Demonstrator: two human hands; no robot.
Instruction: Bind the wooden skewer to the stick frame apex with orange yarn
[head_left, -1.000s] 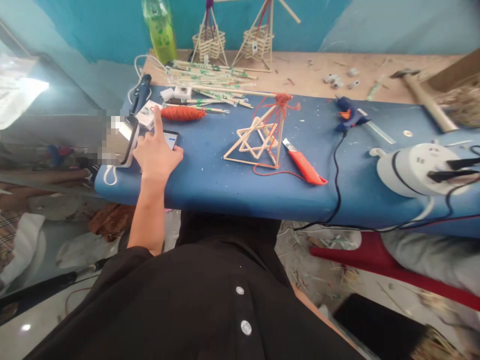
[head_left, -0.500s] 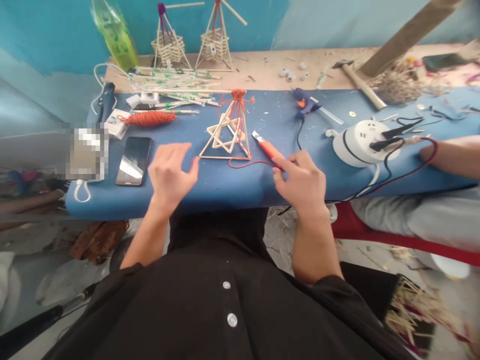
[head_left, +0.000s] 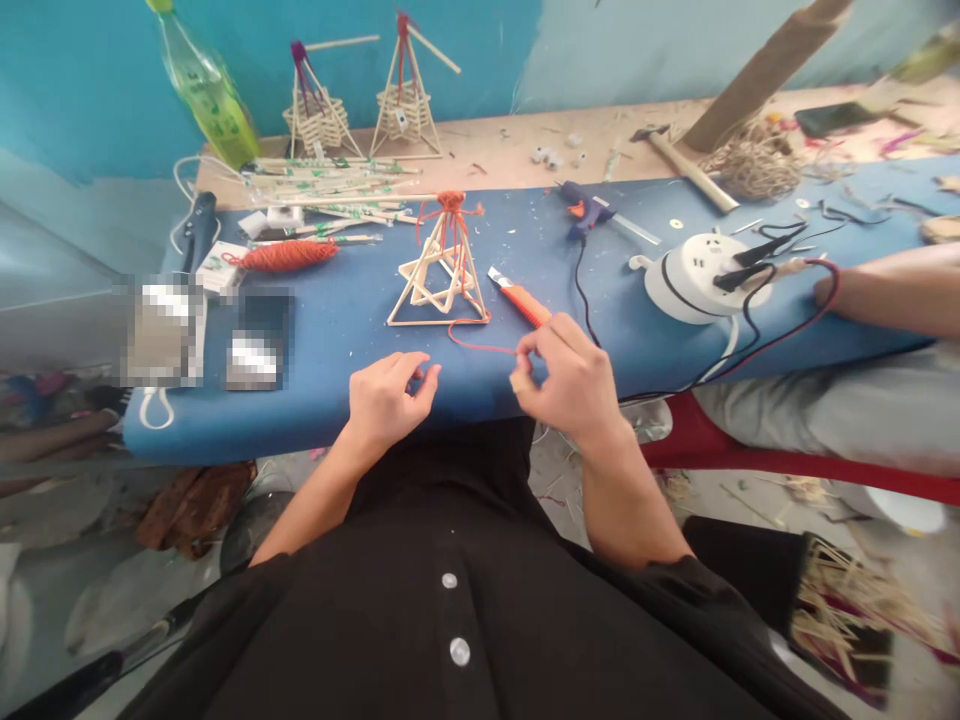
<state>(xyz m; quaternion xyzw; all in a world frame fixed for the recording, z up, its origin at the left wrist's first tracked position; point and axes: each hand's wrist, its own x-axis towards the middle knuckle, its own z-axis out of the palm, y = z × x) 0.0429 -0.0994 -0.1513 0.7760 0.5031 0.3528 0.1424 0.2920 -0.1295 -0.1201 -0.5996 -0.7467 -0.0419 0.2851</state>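
My right hand (head_left: 568,380) pinches the loose end of a thin orange yarn (head_left: 480,346) between its fingertips. The yarn leads back to a pyramid frame of wooden sticks (head_left: 392,308), bound with orange yarn at its top and with a stick star inside. An orange utility knife (head_left: 523,302) lies on the blue table, partly behind my right hand, its blade end toward the frame. Near the table's front edge my left hand (head_left: 390,400) hovers with fingers loosely curled, thumb apart, holding nothing.
An orange yarn bundle (head_left: 289,256), wrapped sticks (head_left: 337,175) and a blurred-out phone (head_left: 260,340) are at left. A glue gun (head_left: 585,210), hammer (head_left: 694,170) and white power socket (head_left: 694,280) with cables are at right. Another person's arm (head_left: 885,290) rests at the far right.
My right hand has left the utility knife on the table and now pinches the yarn end. My left hand has moved right and toward me, its fingers more curled.
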